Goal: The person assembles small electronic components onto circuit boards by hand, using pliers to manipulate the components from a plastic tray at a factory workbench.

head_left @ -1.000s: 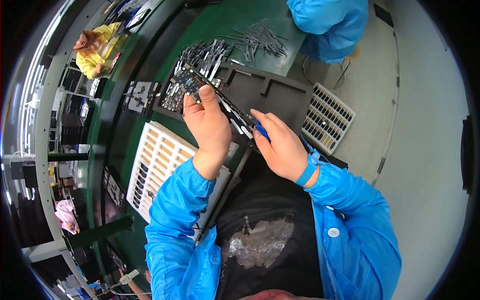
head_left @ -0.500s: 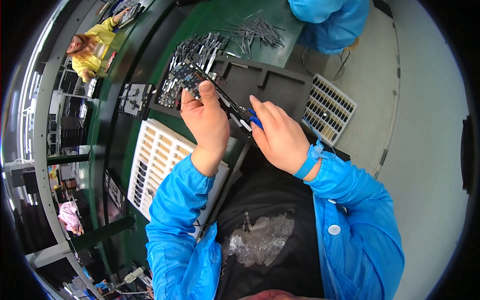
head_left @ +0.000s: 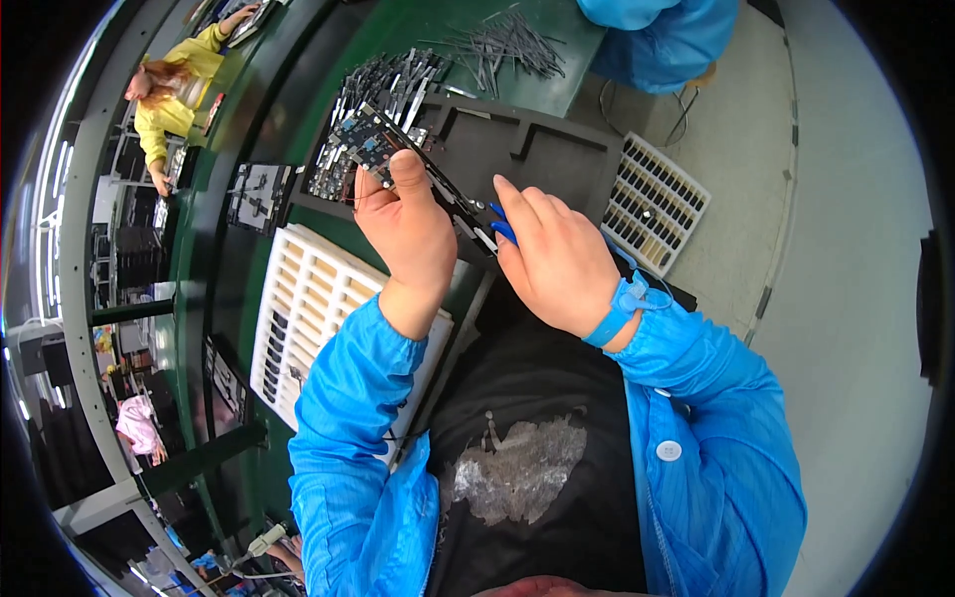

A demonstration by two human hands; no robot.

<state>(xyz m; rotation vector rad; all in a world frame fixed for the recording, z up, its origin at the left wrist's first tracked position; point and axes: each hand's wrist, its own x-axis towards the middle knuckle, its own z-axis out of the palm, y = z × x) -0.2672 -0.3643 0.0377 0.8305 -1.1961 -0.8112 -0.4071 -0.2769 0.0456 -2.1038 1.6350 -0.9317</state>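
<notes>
Head cam, looking down: the left hand (head_left: 410, 234) is gripping a long narrow circuit board (head_left: 398, 159), thumb up on top and the other fingers wrapped behind it, holding it up off the bench at a slant so it runs from upper left down toward the right hand (head_left: 559, 261). That hand is closed around a small blue-handled tool (head_left: 502, 231), only a bit of blue poking out between the fingers, and its tip sits right at the lower right end of the board; can't really tell what kind of tool it is. There's a blue wrist strap (head_left: 619, 310) on the right wrist, and both arms are in bright blue smock sleeves. Under the hands is a black moulded tray (head_left: 542, 149) on the green bench (head_left: 298, 109), with a pile of more boards (head_left: 373, 85) stacked just left of it and a scatter of thin metal rods (head_left: 502, 42) further back. A white compartment tray (head_left: 303, 303) lies near the left forearm, and another white grid tray (head_left: 657, 204) is off to the right. Another person in blue (head_left: 657, 30) sits across the bench, and someone in yellow (head_left: 179, 95) is way off left.
</notes>
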